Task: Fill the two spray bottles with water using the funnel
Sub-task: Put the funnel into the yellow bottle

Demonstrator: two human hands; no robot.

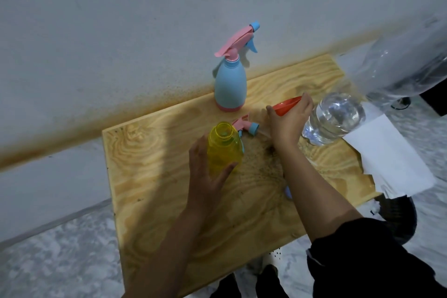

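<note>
gripping orange funnel [287,106], steadying yellow bottle [223,147]

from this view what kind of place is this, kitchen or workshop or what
Probably a plain room or utility corner, not a fitted kitchen. A bare plywood tabletop stands against a stained white wall on a marbled tile floor, with no sink or counter in view. The water comes from a clear bottle.

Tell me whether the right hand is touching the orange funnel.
Touching. The head view shows the right hand with its fingers wrapped over the orange funnel, with no gap visible between them.
</note>
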